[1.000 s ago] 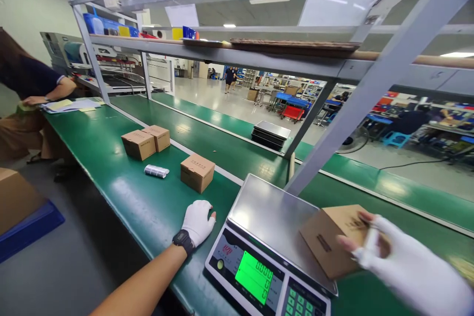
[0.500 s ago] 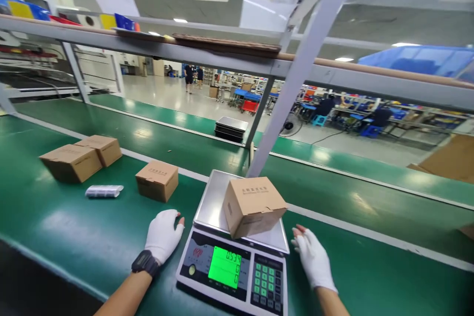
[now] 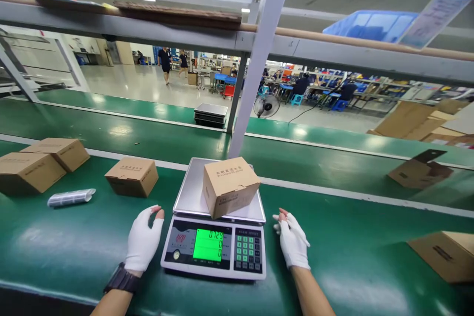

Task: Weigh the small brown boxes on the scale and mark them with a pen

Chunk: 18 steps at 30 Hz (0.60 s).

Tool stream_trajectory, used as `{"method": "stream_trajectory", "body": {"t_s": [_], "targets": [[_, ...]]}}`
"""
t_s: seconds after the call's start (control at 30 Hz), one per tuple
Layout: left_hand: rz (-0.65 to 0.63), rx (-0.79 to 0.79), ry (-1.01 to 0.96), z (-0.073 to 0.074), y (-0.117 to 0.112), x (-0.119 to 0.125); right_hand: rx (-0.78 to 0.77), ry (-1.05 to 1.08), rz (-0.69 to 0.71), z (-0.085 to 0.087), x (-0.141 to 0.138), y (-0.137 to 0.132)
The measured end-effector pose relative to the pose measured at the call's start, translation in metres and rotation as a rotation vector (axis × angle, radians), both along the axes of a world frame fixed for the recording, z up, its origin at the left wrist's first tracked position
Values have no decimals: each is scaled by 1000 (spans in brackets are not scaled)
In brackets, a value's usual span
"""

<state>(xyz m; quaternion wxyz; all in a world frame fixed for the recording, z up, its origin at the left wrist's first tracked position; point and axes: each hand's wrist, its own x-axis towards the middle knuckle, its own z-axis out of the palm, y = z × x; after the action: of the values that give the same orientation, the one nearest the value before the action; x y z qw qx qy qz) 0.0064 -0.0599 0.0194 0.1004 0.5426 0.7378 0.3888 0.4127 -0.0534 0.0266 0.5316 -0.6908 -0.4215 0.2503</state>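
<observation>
1. Two boxes lay touching each other at far left on the green surface.
2. A silver pack lay just beside them, toward the viewer.
3. A third box sat between the pack and the scale.
4. The left hand, in a white glove with a watch at the wrist, rested flat on the surface just left of the scale; grip wide, holding nothing.
5. The weighed box sat on the scale pan, turned at an angle, apart from both hands; display lit green.
6. The right hand, gloved, lay flat just right of the scale; grip wide, holding nothing.
7. A carton sat at far right; an open box lay farther back on the next belt.
</observation>
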Motion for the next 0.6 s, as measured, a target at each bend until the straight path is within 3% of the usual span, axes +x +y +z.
{"method": "stream_trajectory", "body": {"t_s": [0.17,0.27,0.33,0.47,0.6], "targets": [[-60,228,-181,66,-20,35,195,48,30,51,-23,8],[-165,261,-239,93,-21,59,293,94,92,81,-50,14],[-273,258,-296,99,-21,75,300,148,163,95,-72,12],[-485,260,-365,95,-23,99,286,175,305,107,-102,0],[-426,358,-244,95,-17,103,329,142,311,122,-97,2]]}}
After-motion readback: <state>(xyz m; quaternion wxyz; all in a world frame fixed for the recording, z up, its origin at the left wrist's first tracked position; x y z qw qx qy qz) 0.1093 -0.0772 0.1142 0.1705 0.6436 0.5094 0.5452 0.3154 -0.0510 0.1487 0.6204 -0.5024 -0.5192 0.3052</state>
